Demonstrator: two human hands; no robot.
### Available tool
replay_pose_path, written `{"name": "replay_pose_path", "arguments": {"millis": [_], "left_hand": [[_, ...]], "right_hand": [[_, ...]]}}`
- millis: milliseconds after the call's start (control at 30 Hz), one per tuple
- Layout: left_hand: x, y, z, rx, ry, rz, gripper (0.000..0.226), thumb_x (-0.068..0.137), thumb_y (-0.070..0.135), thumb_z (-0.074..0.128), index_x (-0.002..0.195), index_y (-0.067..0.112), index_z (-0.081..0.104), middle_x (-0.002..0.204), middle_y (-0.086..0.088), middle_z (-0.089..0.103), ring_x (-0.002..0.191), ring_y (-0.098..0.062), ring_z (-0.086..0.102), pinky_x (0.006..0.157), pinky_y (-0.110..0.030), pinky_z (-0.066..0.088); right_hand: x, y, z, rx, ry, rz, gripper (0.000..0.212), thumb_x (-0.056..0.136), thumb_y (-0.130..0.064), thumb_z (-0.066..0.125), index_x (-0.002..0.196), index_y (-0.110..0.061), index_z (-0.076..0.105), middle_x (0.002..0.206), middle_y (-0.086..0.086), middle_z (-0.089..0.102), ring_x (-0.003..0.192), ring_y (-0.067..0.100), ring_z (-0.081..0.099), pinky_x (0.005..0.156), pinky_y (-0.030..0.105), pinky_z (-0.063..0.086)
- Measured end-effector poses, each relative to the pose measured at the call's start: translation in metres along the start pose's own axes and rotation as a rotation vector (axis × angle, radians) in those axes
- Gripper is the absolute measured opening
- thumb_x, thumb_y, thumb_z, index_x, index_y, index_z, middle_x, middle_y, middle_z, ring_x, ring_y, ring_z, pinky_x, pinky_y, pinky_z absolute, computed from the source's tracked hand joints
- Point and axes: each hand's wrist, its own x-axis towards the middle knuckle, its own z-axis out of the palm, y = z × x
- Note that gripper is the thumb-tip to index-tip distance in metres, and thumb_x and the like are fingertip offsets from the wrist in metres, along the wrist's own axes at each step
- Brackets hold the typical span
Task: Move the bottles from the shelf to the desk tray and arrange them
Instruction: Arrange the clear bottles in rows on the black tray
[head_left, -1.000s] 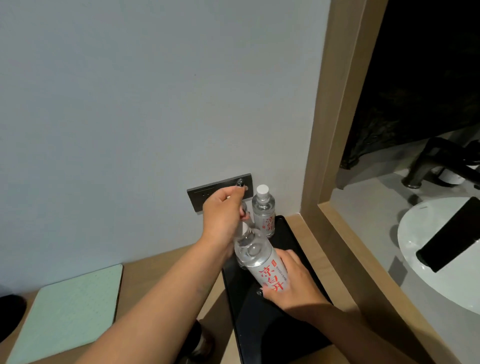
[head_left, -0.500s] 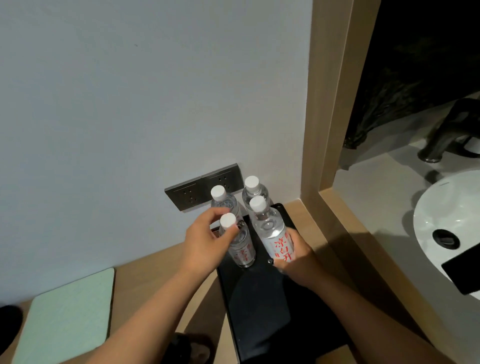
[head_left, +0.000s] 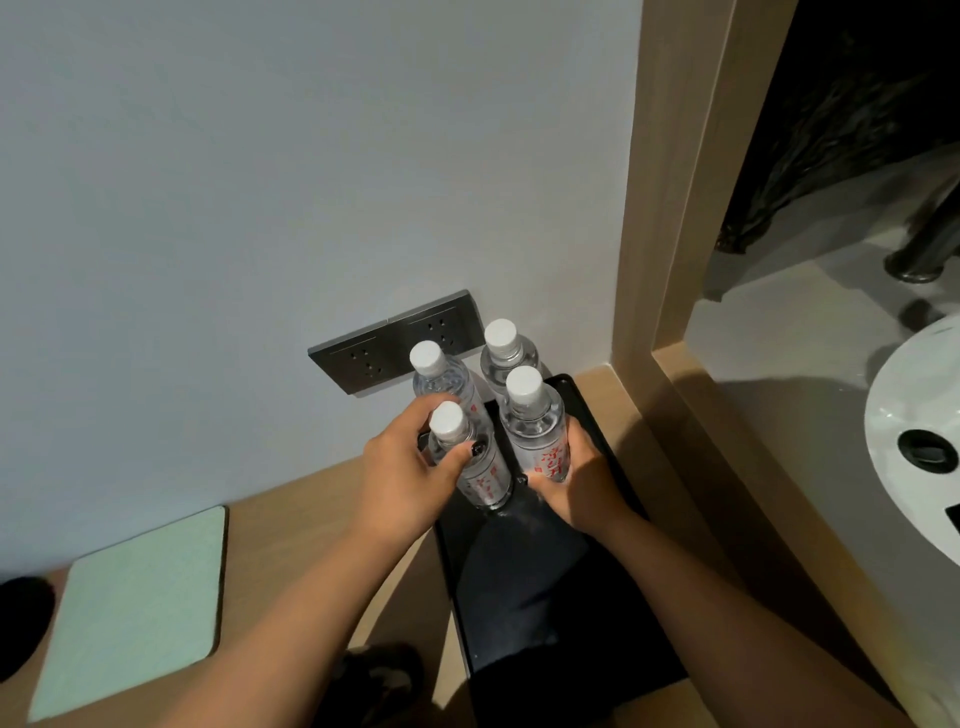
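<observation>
bottles, four of them, stand upright at the far end of the black tray (head_left: 597, 431), two by two. left hand (head_left: 410, 478) wraps the front-left bottle (head_left: 467, 452); right hand (head_left: 582, 483) clasps the front-right bottle (head_left: 535, 421) low down. full of water (likely heavyish, slick plastic), best held mid-body.

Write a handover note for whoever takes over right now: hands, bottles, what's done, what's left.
Left hand: wrapped around the near-left bottle, upright on the black tray.
Right hand: gripping the near-right bottle, also upright on the tray.
Two more bottles, far-left and far-right, stand behind at the tray's far end by the wall sockets.
Done: all four on the tray in a two-by-two block.
Left: square up the front pair if needed, then release both.
</observation>
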Motion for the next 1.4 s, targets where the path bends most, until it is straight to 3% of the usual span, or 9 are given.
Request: {"name": "replay_pose_path", "arguments": {"millis": [167, 333, 533, 767, 900, 967, 1200, 1300, 1400], "left_hand": [[-0.001, 0.001, 0.001, 0.007, -0.004, 0.018, 0.041, 0.077, 0.015, 0.073, 0.111, 0.032, 0.058, 0.099, 0.032, 0.054, 0.092, 0.012, 0.048, 0.083, -0.035, 0.055], [-0.002, 0.001, 0.006, 0.063, 0.002, 0.031, 0.042, 0.081, 0.019, 0.070, 0.118, 0.030, 0.055, 0.108, 0.015, 0.061, 0.102, -0.010, 0.058, 0.088, -0.034, 0.053], [-0.002, -0.001, 0.005, 0.096, -0.001, 0.026, 0.042, 0.081, 0.019, 0.070, 0.119, 0.028, 0.053, 0.115, 0.004, 0.065, 0.107, -0.020, 0.061, 0.087, -0.035, 0.053], [-0.002, 0.000, 0.007, 0.102, 0.003, 0.035, 0.045, 0.083, 0.017, 0.068, 0.123, 0.026, 0.051, 0.118, 0.001, 0.065, 0.109, -0.024, 0.060, 0.088, -0.035, 0.051], [0.001, -0.004, 0.006, 0.097, -0.004, 0.052, 0.044, 0.083, 0.019, 0.068, 0.123, 0.026, 0.050, 0.116, 0.001, 0.065, 0.106, -0.022, 0.060, 0.088, -0.036, 0.052], [0.002, -0.006, 0.006, 0.126, 0.000, 0.062, 0.044, 0.084, 0.021, 0.067, 0.123, 0.029, 0.048, 0.116, 0.000, 0.063, 0.106, -0.021, 0.058, 0.087, -0.037, 0.052], [0.004, -0.013, 0.007, 0.140, -0.015, 0.072, 0.064, 0.085, 0.023, 0.065, 0.141, 0.035, 0.035, 0.123, -0.002, 0.059, 0.111, -0.019, 0.049, 0.088, -0.033, 0.048], [0.000, -0.014, 0.008, 0.127, -0.020, 0.076, 0.071, 0.087, 0.024, 0.064, 0.145, 0.037, 0.026, 0.119, -0.003, 0.059, 0.106, -0.021, 0.050, 0.082, -0.030, 0.044], [-0.004, -0.012, 0.006, 0.111, -0.017, 0.076, 0.071, 0.087, 0.024, 0.064, 0.145, 0.039, 0.025, 0.106, -0.004, 0.060, 0.101, -0.021, 0.051, 0.076, -0.025, 0.035]], "right_hand": [[0.001, -0.001, -0.001, 0.008, -0.026, 0.016, 0.072, 0.074, -0.008, 0.077, 0.136, -0.014, 0.040, 0.131, 0.003, 0.054, 0.113, 0.005, 0.048, 0.094, 0.017, 0.036], [0.002, 0.003, 0.000, -0.008, -0.010, 0.016, 0.075, 0.073, -0.012, 0.078, 0.138, -0.015, 0.039, 0.133, 0.004, 0.053, 0.120, 0.015, 0.051, 0.096, 0.019, 0.037], [0.001, 0.000, 0.002, 0.015, 0.010, 0.012, 0.072, 0.073, -0.006, 0.077, 0.135, -0.014, 0.041, 0.130, 0.003, 0.054, 0.110, 0.002, 0.046, 0.087, 0.004, 0.033], [0.002, -0.002, 0.004, 0.042, 0.000, 0.051, 0.075, 0.072, -0.003, 0.077, 0.136, -0.014, 0.040, 0.130, 0.002, 0.052, 0.112, 0.003, 0.044, 0.094, 0.016, 0.035], [0.004, -0.002, 0.004, 0.083, -0.011, 0.062, 0.072, 0.072, 0.001, 0.075, 0.132, -0.018, 0.041, 0.118, -0.009, 0.050, 0.109, 0.003, 0.047, 0.081, -0.001, 0.034], [0.003, -0.004, 0.005, 0.103, -0.006, 0.065, 0.071, 0.072, 0.002, 0.075, 0.131, -0.020, 0.041, 0.115, -0.011, 0.050, 0.108, 0.003, 0.048, 0.077, -0.002, 0.035], [0.004, -0.013, 0.004, 0.042, 0.015, 0.110, 0.069, 0.064, 0.002, 0.078, 0.124, -0.011, 0.047, 0.115, 0.003, 0.057, 0.110, 0.021, 0.057, 0.087, 0.024, 0.045], [0.003, -0.012, 0.005, -0.032, 0.023, 0.182, 0.088, 0.056, -0.002, 0.085, 0.132, -0.009, 0.041, 0.127, 0.008, 0.055, 0.116, 0.021, 0.054, 0.094, 0.032, 0.047], [-0.006, -0.017, 0.007, -0.062, 0.054, 0.322, 0.111, 0.054, -0.005, 0.088, 0.145, -0.016, 0.026, 0.143, 0.010, 0.041, 0.130, 0.026, 0.044, 0.107, 0.042, 0.040]]}}
